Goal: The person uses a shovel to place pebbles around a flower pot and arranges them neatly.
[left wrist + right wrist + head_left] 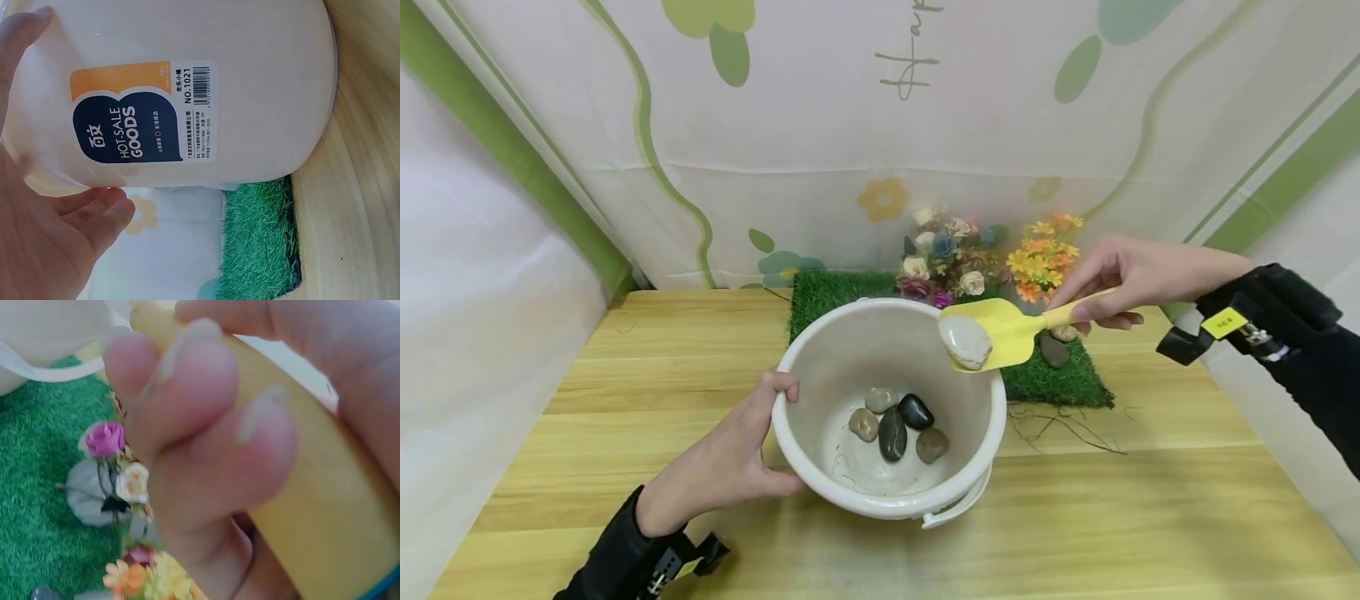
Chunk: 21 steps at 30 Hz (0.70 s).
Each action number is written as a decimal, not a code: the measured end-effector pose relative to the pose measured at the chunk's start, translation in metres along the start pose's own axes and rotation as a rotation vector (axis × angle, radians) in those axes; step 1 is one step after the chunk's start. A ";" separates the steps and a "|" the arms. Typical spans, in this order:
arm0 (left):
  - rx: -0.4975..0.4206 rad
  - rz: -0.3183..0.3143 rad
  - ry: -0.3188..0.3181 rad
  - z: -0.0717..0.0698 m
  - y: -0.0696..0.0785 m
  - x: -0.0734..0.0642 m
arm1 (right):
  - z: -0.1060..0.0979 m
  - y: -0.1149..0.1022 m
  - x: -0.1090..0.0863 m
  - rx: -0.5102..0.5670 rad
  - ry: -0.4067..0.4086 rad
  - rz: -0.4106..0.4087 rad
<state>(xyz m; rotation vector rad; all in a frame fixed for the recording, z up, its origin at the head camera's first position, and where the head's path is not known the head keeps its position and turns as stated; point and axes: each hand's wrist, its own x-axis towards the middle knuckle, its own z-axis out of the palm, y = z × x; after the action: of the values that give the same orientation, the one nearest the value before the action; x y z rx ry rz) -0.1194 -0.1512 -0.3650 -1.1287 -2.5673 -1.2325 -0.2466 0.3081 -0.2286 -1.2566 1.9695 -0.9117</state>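
Observation:
My right hand (1123, 279) grips the handle of a yellow toy shovel (1011, 329); the right wrist view shows its fingers curled round the yellow handle (312, 506). On the shovel's blade lies a whitish stone (966, 340), above the right rim of a white bucket (887, 500). My left hand (733, 454) holds the bucket's left side, fingertips over the rim and thumb against the outer wall. Several stones lie on the bucket's floor, among them a black stone (915, 411), a dark veined stone (892, 435) and a brown stone (932, 445). The left wrist view shows the bucket's label (144, 115).
Behind the bucket, a green artificial grass mat (831, 287) lies on the wooden table (685, 350). Mixed roses (951, 258) and orange-yellow flowers (1041, 258) stand at its back. A dark stone (1054, 350) rests on the mat below the shovel. Thin dark strands (1060, 421) lie in front of the mat.

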 end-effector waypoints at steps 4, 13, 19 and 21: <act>-0.014 -0.016 -0.009 0.000 0.001 0.000 | 0.001 0.005 -0.018 -0.002 0.084 0.091; -0.007 -0.014 -0.008 0.001 0.001 0.000 | 0.014 0.034 -0.058 0.017 0.235 0.207; -0.016 -0.014 -0.007 0.000 0.001 0.001 | 0.022 0.059 -0.082 0.040 0.311 0.221; -0.012 -0.018 -0.007 0.000 0.001 0.000 | 0.025 0.067 -0.088 0.066 0.334 0.219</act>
<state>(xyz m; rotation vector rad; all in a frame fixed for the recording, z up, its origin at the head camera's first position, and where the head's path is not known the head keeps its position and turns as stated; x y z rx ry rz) -0.1188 -0.1507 -0.3642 -1.1160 -2.5845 -1.2519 -0.2290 0.4043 -0.2852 -0.8720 2.2593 -1.1199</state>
